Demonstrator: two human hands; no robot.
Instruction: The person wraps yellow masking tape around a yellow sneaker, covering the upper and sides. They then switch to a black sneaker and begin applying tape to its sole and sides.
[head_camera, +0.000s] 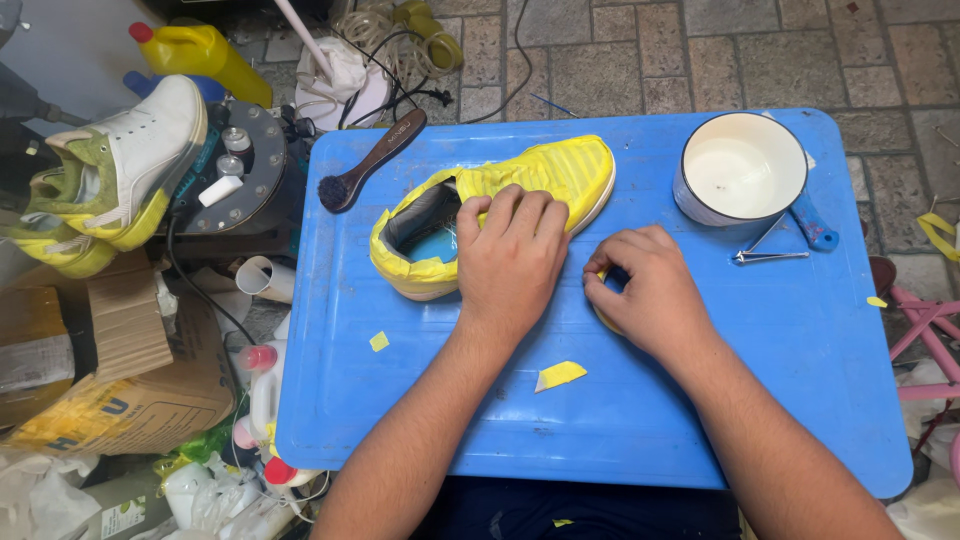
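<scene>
Blue surface (700, 400) carries a yellow-taped sneaker (560, 170), long axis running left to right, toe right. Left hand (510, 255) lies flat over its middle, fingers spread. Right hand (645, 290), just beside, pinches a yellow tape roll (603, 318).

Hidden under the left hand (510, 262): middle of the yellow shoe (545, 175). Hidden under the right hand (645, 290): most of something yellow, too covered to tell.
</scene>
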